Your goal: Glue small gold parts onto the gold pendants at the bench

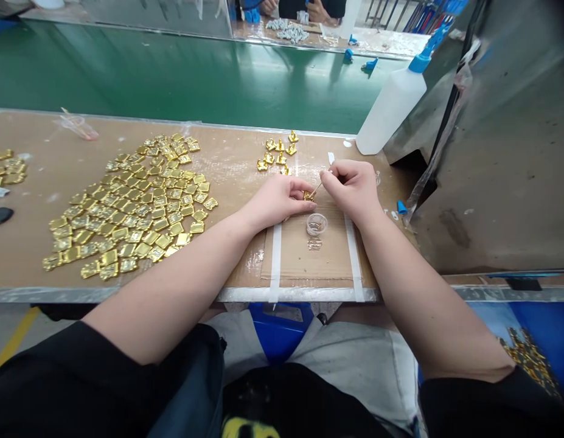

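Between the thumb and fingers of my left hand [282, 198] is a small gold piece [308, 196]. My right hand [353, 187] pinches a thin stick [316, 189], its tip touching or nearly touching that gold piece. Just below the hands, a small round clear cup [317, 224] stands on a cardboard pad [291, 258] held down with white tape. Close under the cup lies a small clear piece with a coppery tint [314, 244]. Beyond my left hand several shiny gold pieces [280, 146] sit in a loose group.
A large spread of flat gold pieces [145, 207] covers the table to the left. At the back right a white bottle with a blue nozzle [391, 109] stands by a metal panel [496, 152]. Across the green belt [172, 79] another person's hands [318, 12] show.
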### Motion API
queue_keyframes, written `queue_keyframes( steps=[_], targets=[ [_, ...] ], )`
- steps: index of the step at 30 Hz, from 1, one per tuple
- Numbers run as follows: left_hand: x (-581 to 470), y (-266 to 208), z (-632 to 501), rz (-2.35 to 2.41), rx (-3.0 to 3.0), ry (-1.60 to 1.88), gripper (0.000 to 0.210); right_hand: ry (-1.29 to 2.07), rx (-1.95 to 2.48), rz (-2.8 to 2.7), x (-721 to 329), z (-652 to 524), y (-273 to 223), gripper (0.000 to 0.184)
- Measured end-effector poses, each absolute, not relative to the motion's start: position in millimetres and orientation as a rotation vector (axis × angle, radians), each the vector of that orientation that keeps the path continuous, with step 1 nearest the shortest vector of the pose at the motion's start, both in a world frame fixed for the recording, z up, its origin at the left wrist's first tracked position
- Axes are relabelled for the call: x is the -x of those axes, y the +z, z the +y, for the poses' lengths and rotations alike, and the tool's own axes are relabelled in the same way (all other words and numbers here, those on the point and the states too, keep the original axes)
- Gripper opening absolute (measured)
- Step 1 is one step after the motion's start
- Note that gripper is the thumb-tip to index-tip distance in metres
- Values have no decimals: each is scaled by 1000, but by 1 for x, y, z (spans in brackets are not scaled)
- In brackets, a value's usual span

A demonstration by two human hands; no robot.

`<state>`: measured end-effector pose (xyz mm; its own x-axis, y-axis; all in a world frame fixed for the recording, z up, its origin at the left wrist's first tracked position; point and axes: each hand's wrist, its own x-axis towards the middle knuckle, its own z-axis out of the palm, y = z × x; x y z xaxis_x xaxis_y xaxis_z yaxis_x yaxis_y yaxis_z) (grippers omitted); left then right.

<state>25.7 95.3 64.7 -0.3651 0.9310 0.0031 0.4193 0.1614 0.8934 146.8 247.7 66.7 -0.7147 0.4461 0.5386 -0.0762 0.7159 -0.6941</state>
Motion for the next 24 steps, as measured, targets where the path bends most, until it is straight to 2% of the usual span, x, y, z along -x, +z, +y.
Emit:
queue_keyframes(
  steps=[20, 24],
  targets=[
    [-26, 65, 94, 1878, -1307, 1158, 32, 961, 296, -2169, -150, 245, 71, 39],
    [-24, 60, 96, 1806, -1309, 1265, 32, 1090, 74, -2240, -158, 246, 78, 39]
  ],
)
